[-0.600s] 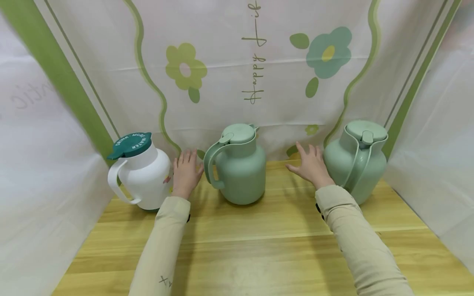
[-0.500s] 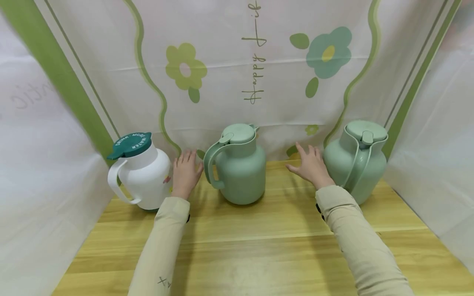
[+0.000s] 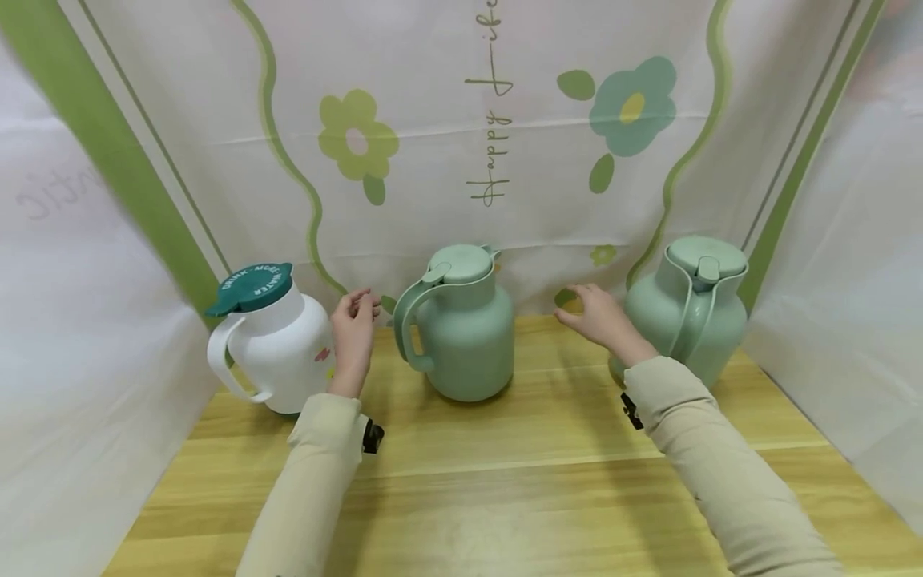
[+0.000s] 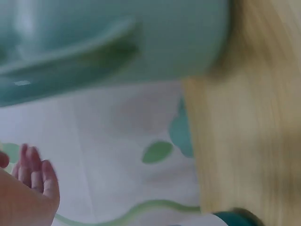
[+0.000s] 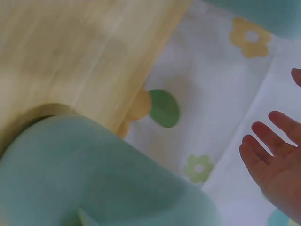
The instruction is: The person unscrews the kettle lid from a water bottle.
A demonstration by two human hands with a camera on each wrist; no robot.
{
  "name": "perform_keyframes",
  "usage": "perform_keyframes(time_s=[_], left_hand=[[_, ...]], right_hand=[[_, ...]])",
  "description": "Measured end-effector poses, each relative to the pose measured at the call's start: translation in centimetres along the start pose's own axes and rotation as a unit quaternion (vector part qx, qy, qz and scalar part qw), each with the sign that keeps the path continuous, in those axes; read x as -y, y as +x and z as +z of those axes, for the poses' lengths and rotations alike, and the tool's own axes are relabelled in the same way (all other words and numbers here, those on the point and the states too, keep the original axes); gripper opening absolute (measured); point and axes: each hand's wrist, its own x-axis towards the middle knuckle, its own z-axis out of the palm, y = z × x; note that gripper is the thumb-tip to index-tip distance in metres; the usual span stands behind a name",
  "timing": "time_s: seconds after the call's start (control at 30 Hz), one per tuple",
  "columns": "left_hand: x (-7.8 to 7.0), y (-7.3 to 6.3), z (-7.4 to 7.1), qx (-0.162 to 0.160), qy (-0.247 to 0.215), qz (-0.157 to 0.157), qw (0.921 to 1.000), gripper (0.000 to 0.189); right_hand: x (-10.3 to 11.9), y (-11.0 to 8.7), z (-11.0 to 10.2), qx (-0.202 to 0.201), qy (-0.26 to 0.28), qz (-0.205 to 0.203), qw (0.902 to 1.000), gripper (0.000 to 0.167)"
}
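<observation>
Partly, the right sleeve (image 3: 728,465) hides the rightmost green jug (image 3: 717,320).

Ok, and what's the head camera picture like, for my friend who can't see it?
A person's empty left grip is between a white jug and the middle green jug, and their empty right grip between that and another green jug. The jugs stand on a wooden table before a flowery white sheet.

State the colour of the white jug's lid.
Dark teal lid with white lettering; clearest in the head view.
</observation>
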Motion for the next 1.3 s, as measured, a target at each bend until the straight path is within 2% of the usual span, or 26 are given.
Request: perform_keyframes(time_s=[0.1, 0.2, 0.3, 0.4, 0.57, 0.73, 0.9, 0.97, 1.1, 1.2, 1.3], left_hand=[[-0.7, -0.9, 0.2, -0.027, -0.082, 0.015, 0.9962, 0.027], [-1.6, -2.0, 0.7, -0.036, -0.135, 0.045, 0.9892, 0.019], [-2.4, -3.4, 1.7, -0.033, -0.149, 0.076, 0.9853, 0.017], [-3.1, -4.9, 2.9, -0.013, -0.146, 0.102, 0.9839, 0.024], [-3.8, -7.3, 5.2, 0.059, -0.127, 0.127, 0.9819, 0.029], [-3.9, -9.2, 7.6, 0.136, -0.104, 0.152, 0.9735, 0.029], [-3.6, -10.3, 10.4, 0.196, -0.087, 0.165, 0.9626, 0.028], [-3.5, -10.7, 11.7, 0.218, -0.078, 0.161, 0.9595, 0.027], [-3.5, -11.5, 14.6, 0.261, -0.063, 0.141, 0.9528, 0.028], [-3.7, -12.2, 16.8, 0.297, -0.056, 0.124, 0.9451, 0.031], [-3.7, -12.8, 18.6, 0.338, -0.044, 0.106, 0.9343, 0.043]], right_hand=[[0.4, -0.5, -0.9, -0.003, 0.020, -0.007, 0.9998, 0.059], [0.9, -1.2, -2.1, -0.011, 0.026, -0.015, 0.9995, 0.054], [1.6, -2.1, -3.6, -0.024, 0.029, -0.023, 0.9990, 0.050], [2.2, -3.2, -5.2, -0.049, 0.033, -0.037, 0.9976, 0.046], [2.5, -4.6, -8.3, -0.085, 0.036, -0.050, 0.9945, 0.043], [1.1, -5.3, -11.3, -0.102, 0.046, -0.009, 0.9937, 0.051], [-1.7, -5.5, -13.5, -0.151, 0.051, 0.024, 0.9869, 0.055], [-2.9, -5.5, -14.2, -0.163, 0.053, 0.036, 0.9846, 0.055], [-5.5, -5.7, -15.2, -0.159, 0.052, 0.068, 0.9835, 0.059], [-7.2, -6.1, -15.6, -0.148, 0.043, 0.092, 0.9838, 0.062], [-8.4, -6.3, -15.7, -0.132, 0.042, 0.107, 0.9845, 0.063]])
